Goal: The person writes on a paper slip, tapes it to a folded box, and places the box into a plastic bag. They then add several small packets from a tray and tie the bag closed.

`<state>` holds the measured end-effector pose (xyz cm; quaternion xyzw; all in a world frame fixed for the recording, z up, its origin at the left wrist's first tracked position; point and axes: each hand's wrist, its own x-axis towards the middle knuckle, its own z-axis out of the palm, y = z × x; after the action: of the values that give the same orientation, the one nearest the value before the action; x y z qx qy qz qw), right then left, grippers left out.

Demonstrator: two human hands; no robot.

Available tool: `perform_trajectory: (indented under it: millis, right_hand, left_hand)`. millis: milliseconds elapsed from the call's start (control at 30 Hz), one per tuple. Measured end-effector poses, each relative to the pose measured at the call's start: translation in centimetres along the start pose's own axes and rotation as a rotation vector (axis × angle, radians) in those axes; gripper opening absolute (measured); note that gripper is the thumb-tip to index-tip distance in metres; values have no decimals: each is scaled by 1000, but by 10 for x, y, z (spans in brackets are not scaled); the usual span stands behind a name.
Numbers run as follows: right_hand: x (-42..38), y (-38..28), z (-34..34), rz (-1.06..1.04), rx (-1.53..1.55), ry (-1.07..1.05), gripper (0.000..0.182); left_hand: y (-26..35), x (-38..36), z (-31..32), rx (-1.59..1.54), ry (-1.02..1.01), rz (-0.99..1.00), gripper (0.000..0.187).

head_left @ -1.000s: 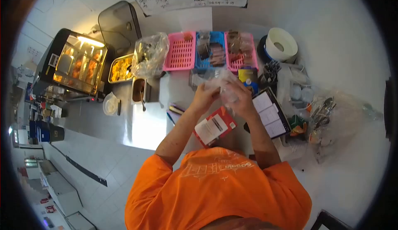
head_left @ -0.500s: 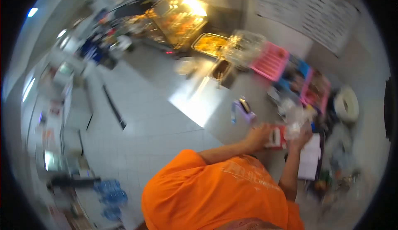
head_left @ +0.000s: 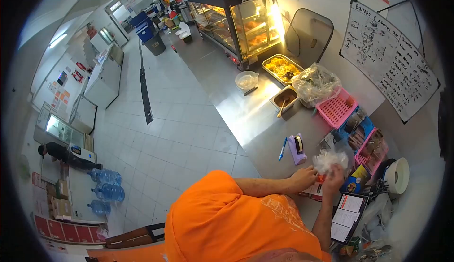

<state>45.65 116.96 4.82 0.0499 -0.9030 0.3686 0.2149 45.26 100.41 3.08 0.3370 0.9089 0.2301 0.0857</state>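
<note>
A crumpled clear plastic bag [head_left: 331, 160] is bunched above the counter, with something small and red just under it. My right hand [head_left: 334, 180] has its fingers closed on the lower part of the bag. Close beside it, my left hand [head_left: 304, 179] is closed, its fingertips at the red bit; what they pinch is too small to tell. Beneath both hands lies a red and white printed item [head_left: 313, 190], partly covered. A purple tape dispenser [head_left: 297, 151] and a blue pen [head_left: 283, 149] lie on the counter past my left hand.
Along the wall stand a pink basket [head_left: 336, 107], a tray of yellow food [head_left: 283, 68] and a lit food warmer [head_left: 236, 21]. A black folder with papers [head_left: 347, 214] lies near my right forearm. Another person [head_left: 66, 155] is far left, near water jugs [head_left: 109, 191].
The view has swung and sharpened. My hands have come closer together around the bag, and the left one has moved from the red and white item to the bag's lower end.
</note>
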Motion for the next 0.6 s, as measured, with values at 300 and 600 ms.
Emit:
perform_trajectory:
  millis: [300, 600]
  right_hand:
    - [-28, 8, 3, 229, 187, -473, 30]
    - [-41, 10, 25, -177, -326, -136, 33]
  left_hand:
    - [-11, -15, 16, -225, 198, 173, 64]
    - [-27, -2, 13, -337, -8, 210, 71]
